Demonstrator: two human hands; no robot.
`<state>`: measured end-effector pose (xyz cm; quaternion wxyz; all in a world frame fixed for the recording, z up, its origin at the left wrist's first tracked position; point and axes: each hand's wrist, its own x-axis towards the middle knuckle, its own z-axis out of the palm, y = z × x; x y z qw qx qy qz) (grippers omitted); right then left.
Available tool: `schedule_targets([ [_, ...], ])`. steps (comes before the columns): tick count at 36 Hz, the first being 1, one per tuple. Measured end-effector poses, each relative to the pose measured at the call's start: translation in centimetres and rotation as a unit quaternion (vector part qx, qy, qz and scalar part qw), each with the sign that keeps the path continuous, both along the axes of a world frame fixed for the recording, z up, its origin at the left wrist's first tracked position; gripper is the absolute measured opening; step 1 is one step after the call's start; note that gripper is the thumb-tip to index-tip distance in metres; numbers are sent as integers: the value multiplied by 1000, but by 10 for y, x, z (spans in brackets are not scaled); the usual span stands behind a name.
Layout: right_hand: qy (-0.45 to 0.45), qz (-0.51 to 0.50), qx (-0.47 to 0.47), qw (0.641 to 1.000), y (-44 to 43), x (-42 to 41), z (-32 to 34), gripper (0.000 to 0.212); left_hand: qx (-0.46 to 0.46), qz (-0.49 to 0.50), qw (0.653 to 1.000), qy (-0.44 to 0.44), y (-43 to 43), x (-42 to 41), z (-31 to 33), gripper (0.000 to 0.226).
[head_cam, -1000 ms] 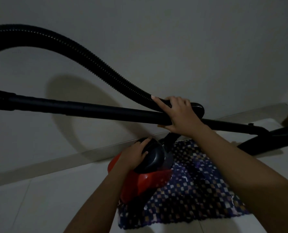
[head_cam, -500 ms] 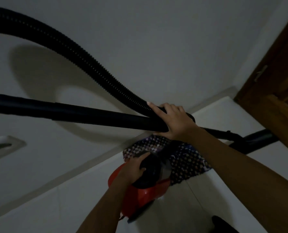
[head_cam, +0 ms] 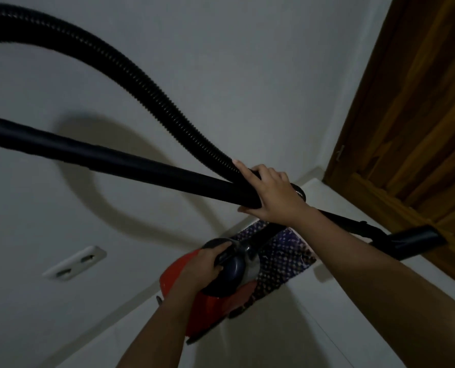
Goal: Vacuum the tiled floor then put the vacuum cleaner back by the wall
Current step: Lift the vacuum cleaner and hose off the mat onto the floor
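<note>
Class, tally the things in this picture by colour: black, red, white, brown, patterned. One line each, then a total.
Black: 2, hose, wand
Red: 1, vacuum body
White: 1, wall socket
Brown: 1, door
Patterned: 1, mat
Total: 6

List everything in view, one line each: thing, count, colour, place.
vacuum body: one, red and black, on the floor by the wall
hose: one, black, ribbed, arching across the wall
tube: one, black, rigid, crossing the middle
floor nozzle: one, black, right, near the door
mat: one, purple and white check, behind the vacuum body
wall socket: one, white, low on the wall
door: one, brown wood, right
floor: white tiles
left hand: on the vacuum body's handle
right hand: gripping tube and hose
</note>
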<state>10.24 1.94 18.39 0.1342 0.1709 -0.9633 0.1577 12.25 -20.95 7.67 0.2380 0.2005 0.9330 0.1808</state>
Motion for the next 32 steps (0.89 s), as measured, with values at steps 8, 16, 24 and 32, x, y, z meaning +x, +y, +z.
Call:
schedule_targets([
  [8, 17, -7, 15, 1000, -56, 72, 43, 103, -53, -39, 997, 38, -68, 59, 49, 72],
  [16, -21, -23, -12, 999, -110, 127, 41, 103, -46, -47, 998, 7, -136, 112, 54, 70],
  [24, -54, -76, -47, 995, -200, 152, 12, 104, 14, -27, 999, -43, -225, 151, 9, 69],
  [32, -73, -110, -71, 989, -322, 180, -47, 100, 4, -30, 997, -69, -332, 175, -56, 68],
])
